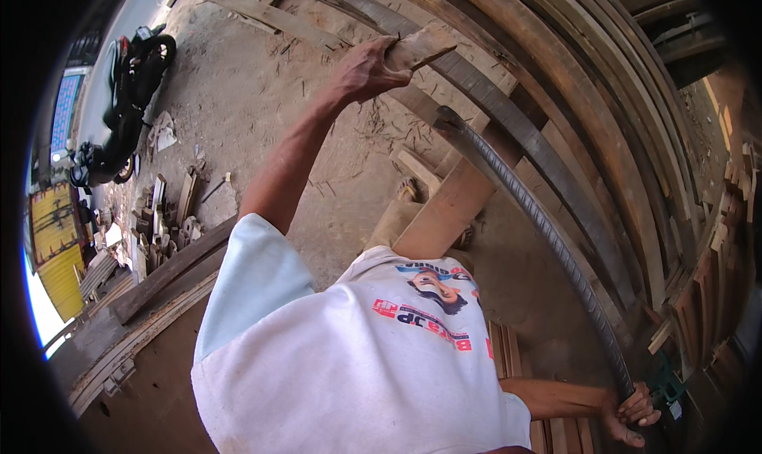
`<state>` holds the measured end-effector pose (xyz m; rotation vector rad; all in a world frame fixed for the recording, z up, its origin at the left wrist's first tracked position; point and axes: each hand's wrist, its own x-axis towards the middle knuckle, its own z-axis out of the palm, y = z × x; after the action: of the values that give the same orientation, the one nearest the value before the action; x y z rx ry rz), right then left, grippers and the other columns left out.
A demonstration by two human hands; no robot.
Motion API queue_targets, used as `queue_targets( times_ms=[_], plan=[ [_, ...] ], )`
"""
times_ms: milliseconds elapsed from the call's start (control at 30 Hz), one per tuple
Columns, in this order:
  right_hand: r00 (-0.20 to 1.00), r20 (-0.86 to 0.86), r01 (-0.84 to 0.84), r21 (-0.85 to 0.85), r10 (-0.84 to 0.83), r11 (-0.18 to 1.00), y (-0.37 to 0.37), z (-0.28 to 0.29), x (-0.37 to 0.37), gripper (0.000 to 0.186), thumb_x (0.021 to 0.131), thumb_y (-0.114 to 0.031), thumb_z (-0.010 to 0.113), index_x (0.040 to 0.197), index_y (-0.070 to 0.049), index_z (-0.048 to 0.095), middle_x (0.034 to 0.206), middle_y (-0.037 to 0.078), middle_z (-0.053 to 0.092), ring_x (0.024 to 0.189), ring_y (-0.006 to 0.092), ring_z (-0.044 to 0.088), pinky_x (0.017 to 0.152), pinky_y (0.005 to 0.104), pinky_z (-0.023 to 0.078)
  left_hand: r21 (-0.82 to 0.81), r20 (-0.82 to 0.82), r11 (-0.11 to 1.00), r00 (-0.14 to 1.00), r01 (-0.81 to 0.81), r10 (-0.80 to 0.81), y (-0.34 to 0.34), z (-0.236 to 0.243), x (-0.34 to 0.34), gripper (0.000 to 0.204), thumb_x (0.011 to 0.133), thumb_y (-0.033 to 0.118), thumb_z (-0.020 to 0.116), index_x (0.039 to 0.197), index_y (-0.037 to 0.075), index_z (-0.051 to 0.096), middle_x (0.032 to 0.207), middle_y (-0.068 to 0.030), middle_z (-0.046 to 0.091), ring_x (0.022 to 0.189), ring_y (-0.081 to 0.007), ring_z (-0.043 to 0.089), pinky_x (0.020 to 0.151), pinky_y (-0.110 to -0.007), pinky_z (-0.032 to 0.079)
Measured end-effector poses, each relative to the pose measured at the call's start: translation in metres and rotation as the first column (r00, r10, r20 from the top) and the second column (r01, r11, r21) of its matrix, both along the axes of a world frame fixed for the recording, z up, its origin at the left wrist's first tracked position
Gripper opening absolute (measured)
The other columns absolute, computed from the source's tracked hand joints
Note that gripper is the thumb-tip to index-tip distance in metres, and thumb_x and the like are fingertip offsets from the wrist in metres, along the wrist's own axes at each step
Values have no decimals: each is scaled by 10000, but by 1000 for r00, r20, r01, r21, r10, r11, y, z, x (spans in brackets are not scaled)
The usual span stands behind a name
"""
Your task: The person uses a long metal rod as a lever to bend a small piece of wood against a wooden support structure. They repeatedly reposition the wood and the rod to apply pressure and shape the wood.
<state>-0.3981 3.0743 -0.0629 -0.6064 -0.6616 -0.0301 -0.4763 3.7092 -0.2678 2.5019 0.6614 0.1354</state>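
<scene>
My left hand [371,71], arm stretched forward, is closed on the end of a rough wooden board [427,48]. How far that board runs past my fingers I cannot tell. At the lower right, my right hand [629,416] wraps round the near end of a long ribbed steel bar [548,228]. The bar slants up and to the left, and its dark, flattened far tip lies below the wooden board, over the timber. In front of my shirt, a wide reddish-brown plank [446,208] runs outward between my feet.
Long stacked timber beams [587,97] fill the right side. Wood offcuts [163,224] lie in a heap at left, beside a long dark beam [171,271]. A black motorcycle [131,97] is parked far left. A green object [665,384] sits near my right hand.
</scene>
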Motion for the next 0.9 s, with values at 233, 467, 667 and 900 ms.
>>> queue_targets(
  times_ms=[233,467,667,900],
  plan=[
    [914,402,47,-260,64,964,80,80,-22,564,1023,-639,419,926,-94,528,615,-59,385,466,77,399,498,263,449,-656,70,739,962,-155,264,-21,-23,-22,841,783,636,748,1152,-109,625,945,-172,692,846,-215,670,740,-343,533],
    [873,485,86,-39,-56,996,105,93,-29,488,1054,-544,437,954,-82,556,628,-84,397,524,43,413,528,223,445,-849,15,483,905,-213,425,-90,-43,-85,664,822,542,785,1128,-27,628,901,-44,630,789,-105,572,689,-275,474],
    [912,403,92,-11,-79,996,134,111,-21,525,1004,-592,514,857,-89,557,590,-101,352,482,11,397,469,185,447,-402,-73,758,843,-514,533,-112,-47,-127,834,744,465,830,1307,-83,550,1084,-222,695,967,-301,687,858,-395,531],
    [932,296,195,71,-208,978,177,129,-26,484,991,-572,558,817,-120,535,583,-116,367,470,1,402,443,171,439,-242,17,833,856,-497,516,-38,-45,-99,744,741,467,793,1283,9,569,1068,-246,701,1015,-380,681,879,-449,525]
  ],
)
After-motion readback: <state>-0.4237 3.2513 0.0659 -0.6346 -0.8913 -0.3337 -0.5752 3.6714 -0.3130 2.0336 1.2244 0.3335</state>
